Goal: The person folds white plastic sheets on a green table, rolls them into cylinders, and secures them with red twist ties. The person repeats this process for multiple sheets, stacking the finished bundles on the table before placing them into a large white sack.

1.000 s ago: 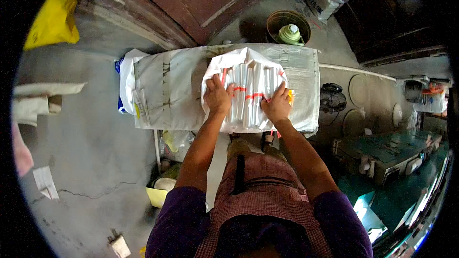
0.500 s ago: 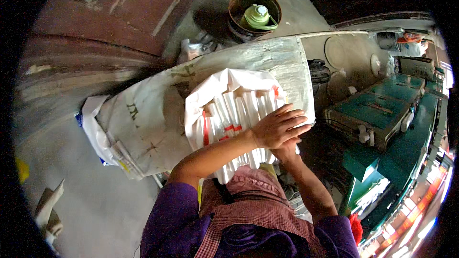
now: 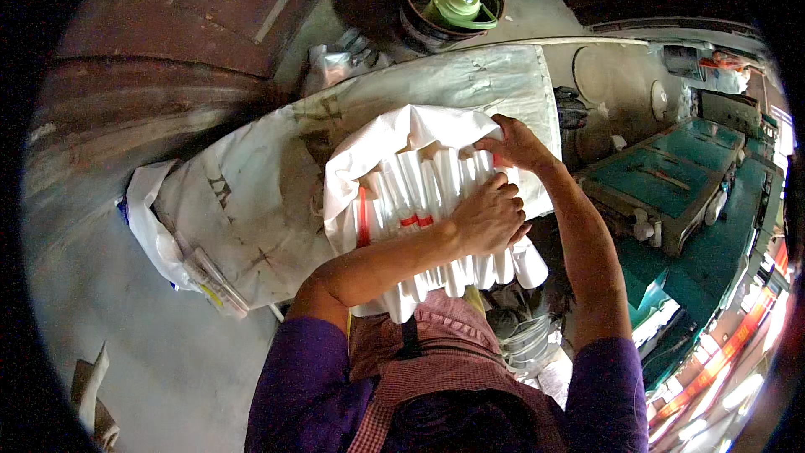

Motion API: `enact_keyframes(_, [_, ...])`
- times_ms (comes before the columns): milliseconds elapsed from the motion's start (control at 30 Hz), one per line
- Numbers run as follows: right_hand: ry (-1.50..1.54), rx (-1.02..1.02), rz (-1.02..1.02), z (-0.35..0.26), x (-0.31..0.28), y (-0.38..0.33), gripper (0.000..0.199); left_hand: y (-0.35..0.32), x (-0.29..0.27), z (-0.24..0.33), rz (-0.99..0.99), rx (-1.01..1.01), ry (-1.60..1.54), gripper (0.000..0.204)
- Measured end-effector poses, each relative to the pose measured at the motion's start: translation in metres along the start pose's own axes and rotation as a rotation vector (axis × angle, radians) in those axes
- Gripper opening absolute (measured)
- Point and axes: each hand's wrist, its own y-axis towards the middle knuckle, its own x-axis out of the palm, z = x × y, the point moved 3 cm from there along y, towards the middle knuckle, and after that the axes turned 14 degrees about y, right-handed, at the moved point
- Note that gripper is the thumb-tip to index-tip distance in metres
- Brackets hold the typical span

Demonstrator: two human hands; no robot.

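Note:
A bundle of white tubes (image 3: 419, 193) with red bands lies in rows on a white cloth (image 3: 394, 138), on a table covered with a stained white sack (image 3: 268, 193). My left hand (image 3: 490, 218) reaches across and presses down on the near right part of the tubes. My right hand (image 3: 520, 143) rests on the far right edge of the bundle, its fingers curled over the cloth and tubes. Whether either hand grips a single tube is hidden.
A dark bucket (image 3: 419, 17) holding a green jug (image 3: 457, 4) stands on the floor beyond the table. A green machine (image 3: 662, 184) stands to the right. A dark reddish wooden door (image 3: 184, 25) fills the upper left. Grey concrete floor (image 3: 92, 302) lies to the left.
The view has swung to the right. My left hand crossed from the left side of the bundle to its right side; my right hand moved to the far right edge.

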Motion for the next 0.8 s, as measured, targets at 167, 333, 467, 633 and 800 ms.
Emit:
enact_keyframes(167, [-0.342,-0.192,0.243,-0.043,-0.008,-0.066,0.023,-0.008,-0.016,-0.007,0.025,-0.074,-0.103,0.038])
enact_keyframes(333, [-0.443,-0.332,0.276,-0.095,-0.004,-0.178,0.021,-0.008,-0.011,-0.023,-0.237,-0.166,-0.284,0.029])
enact_keyframes(467, [-0.368,-0.307,0.307,-0.114,0.025,-0.235,0.029,-0.016,-0.017,-0.016,-0.082,-0.111,-0.111,0.026])
enact_keyframes(633, [-0.396,-0.282,0.348,-0.155,0.021,-0.226,0.046,-0.02,-0.018,-0.003,-0.05,-0.104,-0.065,0.025])
enact_keyframes(800, [0.092,-0.711,-0.316,-0.199,0.134,-0.16,0.034,-0.027,-0.023,0.01,-0.035,-0.083,-0.068,0.028])
